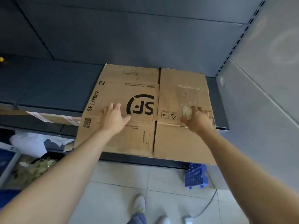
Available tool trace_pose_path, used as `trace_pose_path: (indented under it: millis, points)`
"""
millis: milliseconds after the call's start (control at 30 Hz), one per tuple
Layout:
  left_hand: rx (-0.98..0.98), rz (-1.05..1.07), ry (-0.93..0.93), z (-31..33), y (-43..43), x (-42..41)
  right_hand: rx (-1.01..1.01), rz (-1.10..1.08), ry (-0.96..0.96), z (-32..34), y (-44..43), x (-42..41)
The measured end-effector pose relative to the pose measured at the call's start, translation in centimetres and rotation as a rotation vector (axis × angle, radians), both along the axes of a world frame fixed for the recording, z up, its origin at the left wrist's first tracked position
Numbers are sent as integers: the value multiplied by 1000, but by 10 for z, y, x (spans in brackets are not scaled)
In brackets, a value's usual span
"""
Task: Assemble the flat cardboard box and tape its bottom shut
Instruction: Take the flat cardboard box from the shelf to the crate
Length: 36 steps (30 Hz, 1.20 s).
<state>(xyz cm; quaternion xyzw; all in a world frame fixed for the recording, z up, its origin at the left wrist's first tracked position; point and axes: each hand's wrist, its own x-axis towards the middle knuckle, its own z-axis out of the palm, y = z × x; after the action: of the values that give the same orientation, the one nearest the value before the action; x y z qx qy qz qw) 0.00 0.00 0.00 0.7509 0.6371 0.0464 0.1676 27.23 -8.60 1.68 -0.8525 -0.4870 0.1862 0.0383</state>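
A flattened brown cardboard box printed with "SF EXPRESS" lies on a dark shelf, its near flaps hanging over the front edge. My left hand rests flat on the left panel beside the logo, fingers spread. My right hand is on the right panel, its fingers curled round a crumpled wad of clear old tape. A sheet of that tape still clings to the panel above the wad.
A perforated shelf upright and a grey side wall close off the right. A blue plastic stool stands on the tiled floor under the box. On the lower left are a white bag and packing scraps. A cable runs across the floor.
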Motion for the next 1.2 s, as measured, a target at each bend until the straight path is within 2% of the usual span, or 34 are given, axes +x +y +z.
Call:
trace_pose_path:
  millis: [200,400,633,867,1067,1200]
  points:
    - [-29,67,81,-17,19,-2,-93,-203,8,-27,19,11]
    - [-25,55,28,-11,16,11,-96,-344,26,-36,22,19]
    - [-32,92,-18,-5,-19,17,-71,-328,57,-33,8,21]
    - [-13,223,-56,-3,-100,24,-58,-213,58,-33,-47,20]
    - [-19,380,-160,-6,-155,33,-55,-220,118,-39,-89,27]
    - [-51,532,-286,-8,-166,38,-21,-278,242,-47,-99,28]
